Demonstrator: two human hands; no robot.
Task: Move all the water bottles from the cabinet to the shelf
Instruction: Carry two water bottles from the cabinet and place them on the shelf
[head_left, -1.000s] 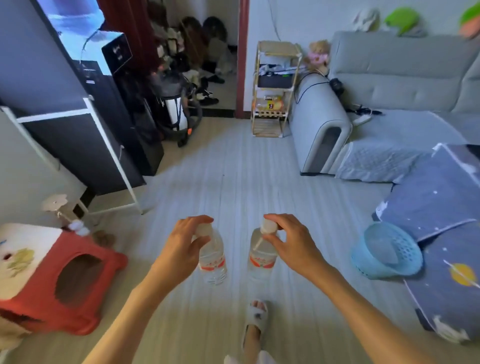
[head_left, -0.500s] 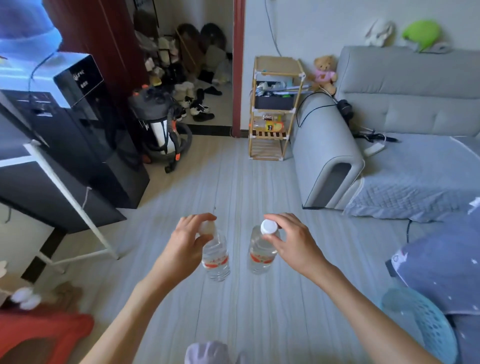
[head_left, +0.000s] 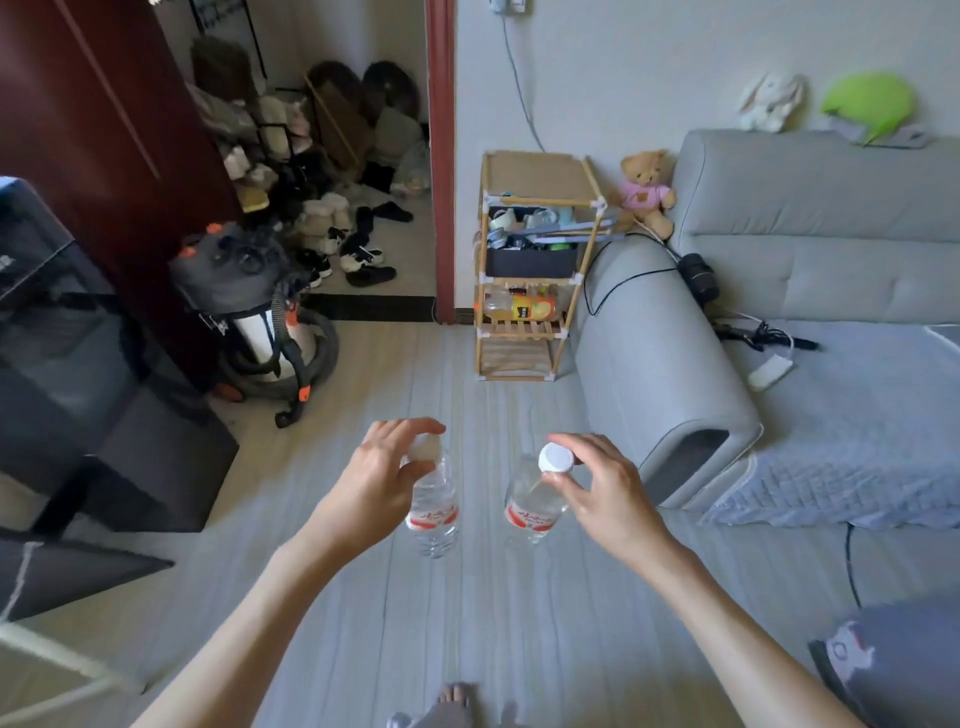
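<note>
Two clear water bottles with red labels are held above the grey plank floor (head_left: 467, 613), side by side and apart. Left bottle (head_left: 434, 512) hangs upright from the left hand (head_left: 376, 488), whose fingers curl over and round its cap. Right bottle (head_left: 532, 506) tilts slightly, its white cap (head_left: 556, 458) visible, pinched at the neck by the fingertips of the right hand (head_left: 605, 493). Both forearms reach in from the near edge; a bare foot (head_left: 452, 701) shows at the bottom. Farther off, centre, stands a small wooden shelf (head_left: 530, 270) against the wall, its top tier bare, a dark bin of items on the second, a yellow-labelled bottle lying on the third. Just right of the shelf is a grey sofa (head_left: 779, 291) with a teddy bear (head_left: 647, 189) at its armrest. Far left stands a grey vacuum cleaner (head_left: 249, 306) beside a dark red door; shoes lie in the doorway beyond. A dark cabinet (head_left: 78, 374) occupies the left.
</note>
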